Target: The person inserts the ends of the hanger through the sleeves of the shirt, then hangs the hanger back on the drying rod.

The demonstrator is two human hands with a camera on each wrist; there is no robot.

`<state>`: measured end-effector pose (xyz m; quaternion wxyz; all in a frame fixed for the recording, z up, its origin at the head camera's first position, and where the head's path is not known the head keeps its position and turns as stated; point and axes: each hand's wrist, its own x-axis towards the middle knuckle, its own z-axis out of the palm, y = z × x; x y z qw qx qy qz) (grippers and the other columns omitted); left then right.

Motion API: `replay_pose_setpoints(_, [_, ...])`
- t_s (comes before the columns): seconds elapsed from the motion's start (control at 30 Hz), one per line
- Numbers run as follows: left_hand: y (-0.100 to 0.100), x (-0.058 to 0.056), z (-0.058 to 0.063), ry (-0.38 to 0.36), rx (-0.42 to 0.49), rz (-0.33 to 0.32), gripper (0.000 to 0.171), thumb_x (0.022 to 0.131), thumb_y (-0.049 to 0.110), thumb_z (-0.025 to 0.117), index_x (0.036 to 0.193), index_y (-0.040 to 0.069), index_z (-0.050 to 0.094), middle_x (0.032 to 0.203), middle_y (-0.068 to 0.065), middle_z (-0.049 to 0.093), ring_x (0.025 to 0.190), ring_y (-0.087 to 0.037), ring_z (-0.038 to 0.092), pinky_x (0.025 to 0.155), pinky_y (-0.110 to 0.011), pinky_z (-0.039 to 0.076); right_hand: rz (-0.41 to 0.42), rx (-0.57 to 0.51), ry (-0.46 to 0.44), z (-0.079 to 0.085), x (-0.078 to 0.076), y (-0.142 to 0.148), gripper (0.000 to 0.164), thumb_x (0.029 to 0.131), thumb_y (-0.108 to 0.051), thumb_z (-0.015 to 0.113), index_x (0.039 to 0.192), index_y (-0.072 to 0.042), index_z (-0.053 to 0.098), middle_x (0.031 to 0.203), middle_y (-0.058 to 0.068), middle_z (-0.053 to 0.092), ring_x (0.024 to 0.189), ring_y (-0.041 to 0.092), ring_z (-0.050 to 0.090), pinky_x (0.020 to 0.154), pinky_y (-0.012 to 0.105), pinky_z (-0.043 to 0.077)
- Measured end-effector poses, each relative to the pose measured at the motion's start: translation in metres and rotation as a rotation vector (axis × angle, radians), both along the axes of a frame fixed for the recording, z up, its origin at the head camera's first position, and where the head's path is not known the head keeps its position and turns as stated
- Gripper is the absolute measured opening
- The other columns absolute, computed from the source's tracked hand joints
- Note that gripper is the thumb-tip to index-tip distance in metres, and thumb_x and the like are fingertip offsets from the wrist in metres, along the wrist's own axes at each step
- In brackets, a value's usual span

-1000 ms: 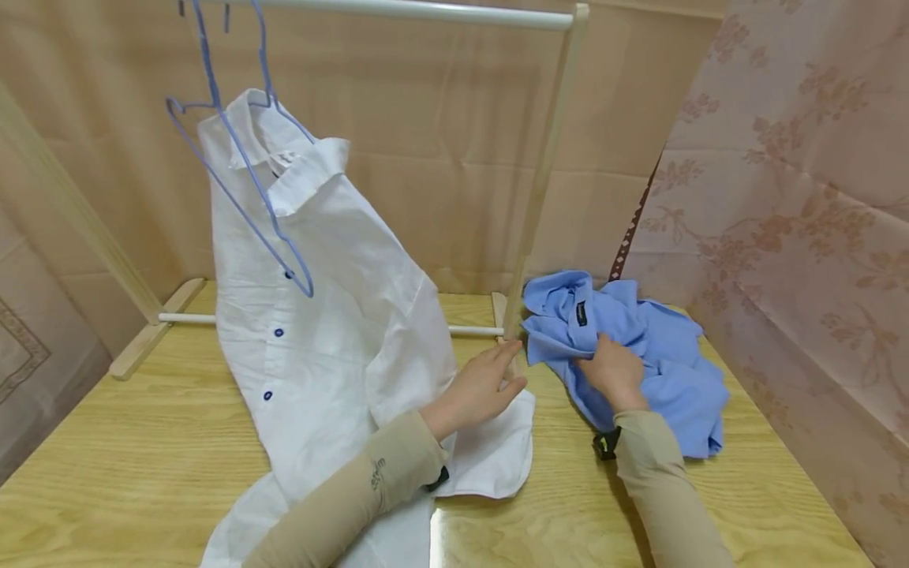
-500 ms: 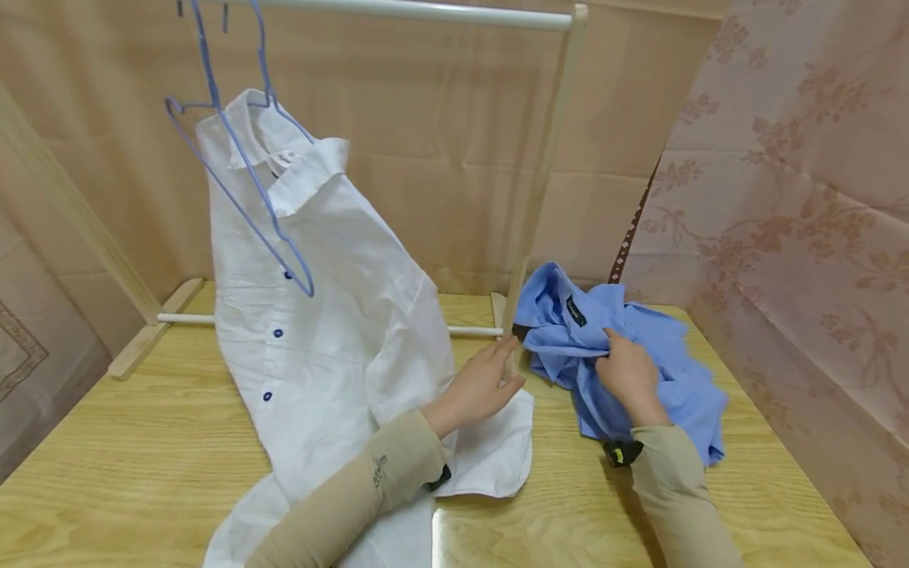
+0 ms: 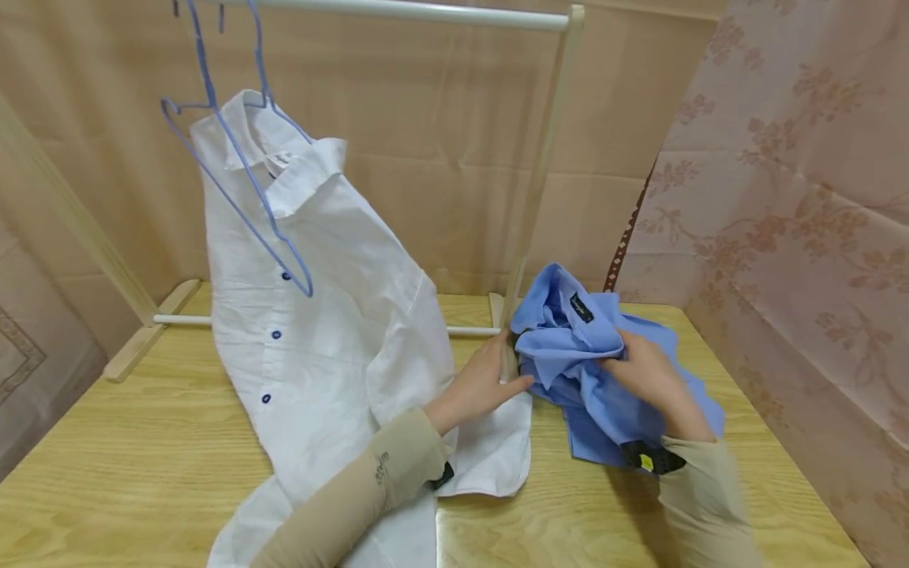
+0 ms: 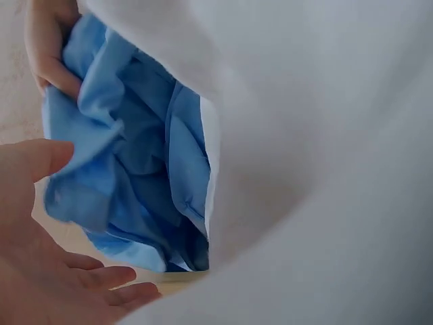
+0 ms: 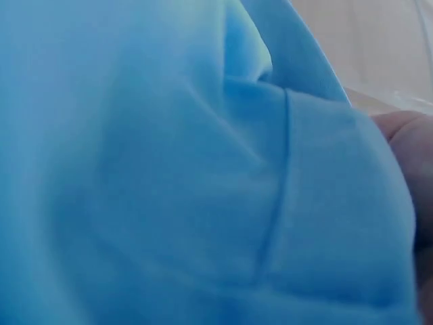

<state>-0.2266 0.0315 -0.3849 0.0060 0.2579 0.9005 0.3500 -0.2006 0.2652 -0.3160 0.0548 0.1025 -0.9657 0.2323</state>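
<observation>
A crumpled blue shirt (image 3: pixel 596 394) lies partly raised at the right side of the table, its dark neck label showing. My right hand (image 3: pixel 653 375) grips it by the collar; the fingertips are hidden in the cloth. Blue fabric (image 5: pixel 203 189) fills most of the right wrist view. Close to the shirt's left edge is my left hand (image 3: pixel 476 386), thumb apart from the other fingers. In the left wrist view the left hand (image 4: pixel 34 223) has its fingers spread beside the blue folds; whether it touches them I cannot tell.
A white shirt (image 3: pixel 334 315) hangs on a blue hanger (image 3: pixel 261 55) from the rack's white rail (image 3: pixel 426 11), its lower part across the wooden table (image 3: pixel 106 465). Another blue hanger (image 3: pixel 237 209) hangs in front. A rack post (image 3: pixel 543 166) rises between both shirts.
My right hand has moved right, and the blue shirt's collar is lifted and turned with its label tilted. My left hand has shifted slightly, its thumb now farther from the fingers.
</observation>
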Motion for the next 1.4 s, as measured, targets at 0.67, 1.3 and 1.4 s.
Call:
replay_pose_setpoints(0.67, [-0.011,-0.001,0.010,0.033,0.373,-0.085,0.095,0.080,0.075,0.018,0.144,0.004,0.015,0.144,-0.017,0.025,0.133,-0.027,0.026,0.108,-0.041,0.024,0.171,0.052,0.012,0.031,0.043,-0.002,0.023,0.084,-0.014,0.062,0.106,-0.007,0.060,0.098,0.007,0.063,0.089,0.022,0.056,0.072,0.038,0.044])
replay_pose_setpoints(1.3, [-0.026,0.007,0.041,-0.118,0.634,-0.149,0.045,0.099,0.009,0.034,0.139,-0.007,0.024,0.143,-0.022,0.030,0.132,-0.032,0.029,0.108,-0.043,0.024,0.398,0.109,0.129,0.050,0.078,0.001,0.030,0.079,-0.006,0.065,0.099,-0.027,0.057,0.084,-0.016,0.057,0.074,-0.001,0.048,0.064,0.021,0.041])
replay_pose_setpoints(1.4, [-0.027,0.003,0.038,-0.111,0.605,-0.181,0.043,0.099,0.011,0.035,0.139,-0.004,0.029,0.142,-0.019,0.032,0.131,-0.029,0.031,0.108,-0.042,0.025,0.436,0.093,0.152,0.053,0.082,0.001,0.034,0.079,-0.005,0.065,0.103,-0.028,0.058,0.085,-0.017,0.058,0.074,-0.002,0.049,0.064,0.019,0.041])
